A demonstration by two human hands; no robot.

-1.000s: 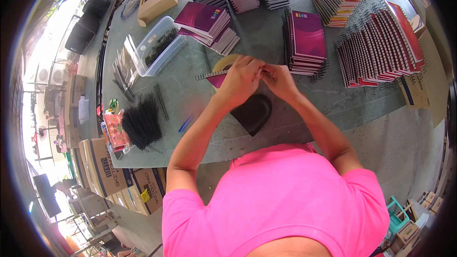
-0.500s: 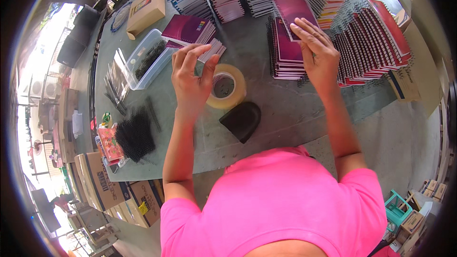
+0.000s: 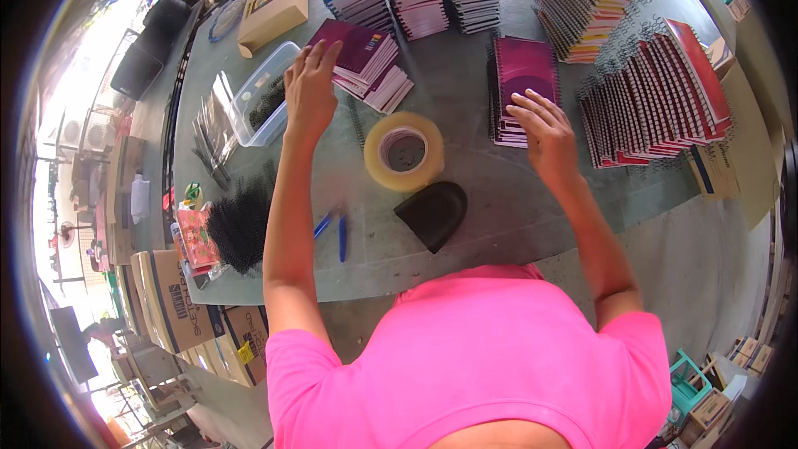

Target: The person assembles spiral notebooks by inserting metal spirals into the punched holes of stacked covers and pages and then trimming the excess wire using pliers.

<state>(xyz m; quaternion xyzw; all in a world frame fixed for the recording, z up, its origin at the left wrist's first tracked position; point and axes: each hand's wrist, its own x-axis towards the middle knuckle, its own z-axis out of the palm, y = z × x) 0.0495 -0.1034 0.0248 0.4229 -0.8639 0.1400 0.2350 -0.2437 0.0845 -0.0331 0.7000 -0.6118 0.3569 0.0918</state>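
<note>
At the far left, cardboard cartons (image 3: 170, 295) bear dark printed lettering and stand beside the counter (image 3: 515, 216). On its near left corner lies a heap of black binding coils (image 3: 239, 231), and behind that a clear plastic bin (image 3: 262, 135) holding more coils. The left hand (image 3: 312, 87) is raised at the bin's right side, palm down, fingers loosely spread and pointing away from the person. It grips nothing that can be seen; its fingertips overlap the unbound purple notebooks (image 3: 353, 48), but contact cannot be told. The top one's long axis runs left to right, sloping nearer at the right, where a small block of coloured letters is printed. Blue pens (image 3: 342, 239) lie nearer the person, then a roll of clear tape (image 3: 428, 170) and a black rounded object (image 3: 432, 214). Further right sits the stack of spiral-bound purple notebooks (image 3: 524, 62), its long axis running away from the person, dark coils showing along both sides. The right hand (image 3: 544, 129) is over its near end, fingers extended and slightly parted, closed on nothing; whether it presses the cover is unclear. Rightmost stand red-covered spiral notebooks (image 3: 657, 104).
</note>
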